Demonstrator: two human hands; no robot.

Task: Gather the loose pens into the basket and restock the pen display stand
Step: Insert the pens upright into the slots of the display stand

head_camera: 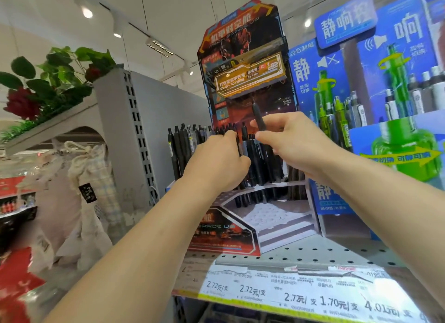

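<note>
**Two hands at the pen stand**

Two bare hands reach up to the pen display stand [243, 65], which sits on a perforated metal shelf [313, 255]. The right hand [296, 144] pinches one black pen [258, 116] between thumb and fingers, the pen upright and slightly tilted above the rows. The left hand [216, 161] curls its fingers round a cluster of black pens [183, 144] standing in the stand's upper tier. Just beside the stand on the right is a blue display [385, 82] with green and grey pens. Price labels [313, 296] line the shelf edge. No basket shows.
</note>
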